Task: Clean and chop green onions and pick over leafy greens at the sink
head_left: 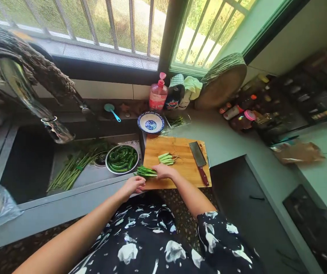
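- Wooden cutting board point(180, 167): bare strip open between pale cut stalk pile point(166, 158) and red-handled cleaver point(199, 161).
- Grey tabletop point(226, 139) right of board: clear.
- Left: steel bowl of green peppers point(122, 158) blocks.

- Bundle of green stalks point(146, 171): thin, dark green, gathered side by side, lying flat across the left edge of the wooden cutting board point(180, 163).
- Trimmed pale stalk pieces point(166, 158): short, lighter green, piled loosely mid-board, just beside the bundle.

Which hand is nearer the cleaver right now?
Right. The right hand rests on the board left of the cleaver; the left hand is farther left, at the board's edge.
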### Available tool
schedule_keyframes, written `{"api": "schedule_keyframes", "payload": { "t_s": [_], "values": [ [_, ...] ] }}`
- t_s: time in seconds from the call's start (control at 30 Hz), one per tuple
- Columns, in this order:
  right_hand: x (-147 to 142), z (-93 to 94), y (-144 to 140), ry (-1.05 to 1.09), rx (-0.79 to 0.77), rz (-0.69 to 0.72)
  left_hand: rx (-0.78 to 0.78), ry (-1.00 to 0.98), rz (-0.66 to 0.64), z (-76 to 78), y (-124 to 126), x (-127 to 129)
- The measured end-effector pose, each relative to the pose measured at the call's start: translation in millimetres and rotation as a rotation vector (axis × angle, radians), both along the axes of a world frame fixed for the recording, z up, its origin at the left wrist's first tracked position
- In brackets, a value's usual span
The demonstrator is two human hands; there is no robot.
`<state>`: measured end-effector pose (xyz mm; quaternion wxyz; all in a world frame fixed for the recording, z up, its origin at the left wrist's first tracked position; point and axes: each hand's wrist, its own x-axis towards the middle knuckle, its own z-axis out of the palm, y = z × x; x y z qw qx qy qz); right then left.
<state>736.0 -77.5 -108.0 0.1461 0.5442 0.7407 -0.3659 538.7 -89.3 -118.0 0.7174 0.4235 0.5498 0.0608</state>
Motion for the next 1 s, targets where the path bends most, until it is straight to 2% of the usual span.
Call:
{"api": "schedule_keyframes", "payload": {
  "t_s": [0.07,0.13,0.17,0.23,0.3,0.43,0.53,0.6,0.67,0.73,0.87,1.0],
  "values": [
    [4,-7.2,-2,-0.053,0.036,0.079,0.504,0.084,-0.197,-4.4,0,4],
    [6,-14.6,-3,-0.062,0.109,0.100,0.979,0.125,-0.402,-11.3,3,11],
    [8,-17.8,-5,-0.053,0.145,0.089,1.139,0.143,-0.505,-16.2,5,15],
    [16,-22.4,-9,-0.002,0.205,0.031,1.287,0.202,-0.676,-28.7,10,23],
    [30,-24.4,-15,0.100,0.275,-0.076,1.304,0.254,-0.758,-42.5,16,27],
    [66,-25.7,-35,0.275,0.440,-0.442,1.224,0.240,-0.737,-61.3,30,29],
    [80,-30.4,-50,0.251,0.446,-0.660,1.093,0.188,-0.739,-61.0,46,31],
    [78,-35.6,-57,0.240,0.431,-0.720,0.979,0.146,-0.805,-55.9,58,34],
    [68,-40.7,-62,0.260,0.447,-0.692,0.910,0.158,-0.892,-49.7,69,37],
    [57,-44.6,-66,0.261,0.503,-0.588,0.930,0.250,-0.955,-44.3,76,40],
    [39,-47.1,-75,0.130,0.547,-0.420,1.088,0.358,-1.031,-35.3,77,40],
    [37,-46.0,-78,0.077,0.509,-0.392,1.289,0.229,-0.976,-29.5,62,33]
  ]
}}
